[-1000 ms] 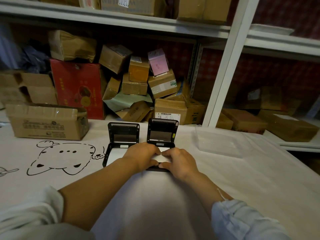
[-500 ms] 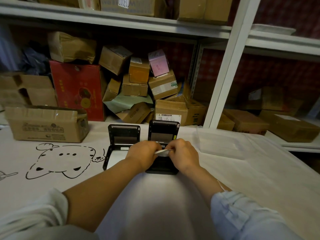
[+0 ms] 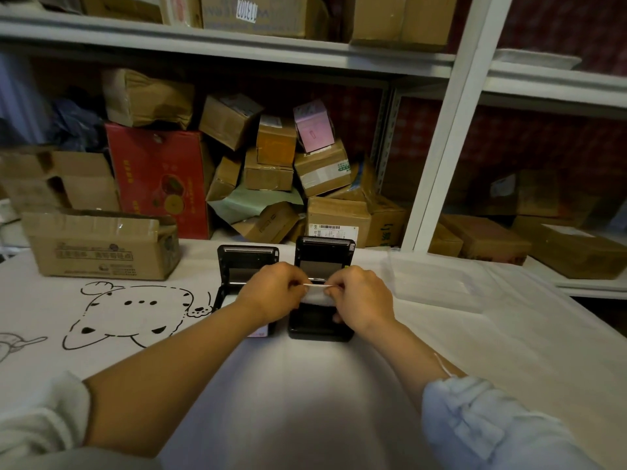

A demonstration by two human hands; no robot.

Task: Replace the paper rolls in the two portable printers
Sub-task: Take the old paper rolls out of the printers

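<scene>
Two black portable printers stand side by side on the white table, both with lids raised. The left printer (image 3: 247, 262) is partly hidden behind my left hand (image 3: 271, 291). Over the right printer (image 3: 320, 322) both hands hold a white paper roll (image 3: 317, 295) by its ends, lifted above the open compartment. My left hand pinches the roll's left end and my right hand (image 3: 359, 296) pinches the right end. The compartment under the roll looks dark.
A clear plastic lid or tray (image 3: 437, 283) lies right of the printers. An open cardboard box (image 3: 101, 245) sits at the back left on the cartoon-printed table cover (image 3: 135, 310). Shelves behind hold several stacked cartons (image 3: 271, 171). A white shelf post (image 3: 448, 147) rises at the right.
Both hands were pressed low on the right printer's compartment; they have since lifted the white paper roll up and out, holding it above the printer.
</scene>
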